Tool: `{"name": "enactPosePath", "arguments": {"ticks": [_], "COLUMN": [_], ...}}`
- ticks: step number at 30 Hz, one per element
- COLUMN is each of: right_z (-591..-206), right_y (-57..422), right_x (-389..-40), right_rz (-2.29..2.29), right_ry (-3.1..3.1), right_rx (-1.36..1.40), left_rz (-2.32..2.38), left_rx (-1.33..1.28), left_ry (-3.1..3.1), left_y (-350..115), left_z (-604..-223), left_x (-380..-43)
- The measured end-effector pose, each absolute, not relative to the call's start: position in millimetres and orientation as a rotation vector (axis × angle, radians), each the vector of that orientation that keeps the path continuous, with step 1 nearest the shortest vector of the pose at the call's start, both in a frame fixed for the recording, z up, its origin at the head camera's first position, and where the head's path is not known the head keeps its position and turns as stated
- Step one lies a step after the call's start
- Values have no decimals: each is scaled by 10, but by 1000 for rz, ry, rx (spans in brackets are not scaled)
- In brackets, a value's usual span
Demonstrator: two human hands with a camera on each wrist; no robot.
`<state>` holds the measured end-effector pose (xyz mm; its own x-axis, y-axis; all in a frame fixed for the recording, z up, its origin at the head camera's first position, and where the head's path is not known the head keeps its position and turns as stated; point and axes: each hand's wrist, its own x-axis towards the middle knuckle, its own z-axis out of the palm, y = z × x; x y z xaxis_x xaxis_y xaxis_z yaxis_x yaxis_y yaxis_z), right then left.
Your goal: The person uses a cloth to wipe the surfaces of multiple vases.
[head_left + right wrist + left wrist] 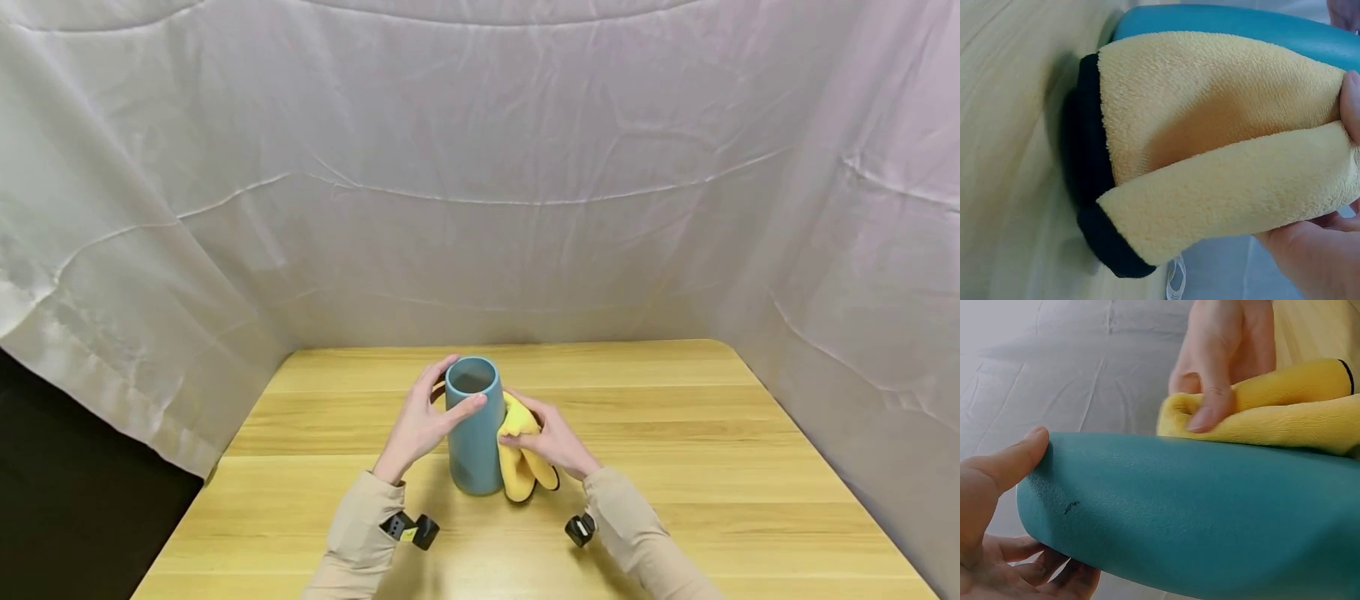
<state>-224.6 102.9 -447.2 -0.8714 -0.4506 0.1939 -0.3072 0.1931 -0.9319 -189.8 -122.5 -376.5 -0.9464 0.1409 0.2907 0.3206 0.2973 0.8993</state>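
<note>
A tall blue vase point(476, 446) with a round open mouth stands upright on the wooden table. Around its upper part my left hand point(423, 417) grips it, thumb near the rim on the close side and fingers on the far side. A small dark mark shows on the vase wall point(1166, 506) in the left wrist view. My right hand point(553, 437) pinches a folded yellow cloth point(517, 467) against the vase's right side. The cloth point(1210, 106) hangs down in folds, its dark-edged hem close over the tabletop in the right wrist view.
The light wooden table point(712, 467) carries the vase. Grey fabric curtains point(510, 250) hang behind it and on both sides. A dark area point(75, 475) lies beyond the left edge. Small black cameras point(426, 532) sit on both wrists over beige sleeves.
</note>
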Motion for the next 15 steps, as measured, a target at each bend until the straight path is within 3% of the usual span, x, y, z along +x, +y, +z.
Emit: {"name": "enactPosePath", "arguments": {"ticks": [15], "right_z": [-3957], "right_y": [907], "right_x": [-2248], "right_rz": [-1843], "right_ry": [2370], "right_rx": [-815], "left_rz": [-1731], "left_rx": [-443], "left_ry": [-2378], "left_y": [-1228], "left_z": [-3803], "left_x": [-1918]}}
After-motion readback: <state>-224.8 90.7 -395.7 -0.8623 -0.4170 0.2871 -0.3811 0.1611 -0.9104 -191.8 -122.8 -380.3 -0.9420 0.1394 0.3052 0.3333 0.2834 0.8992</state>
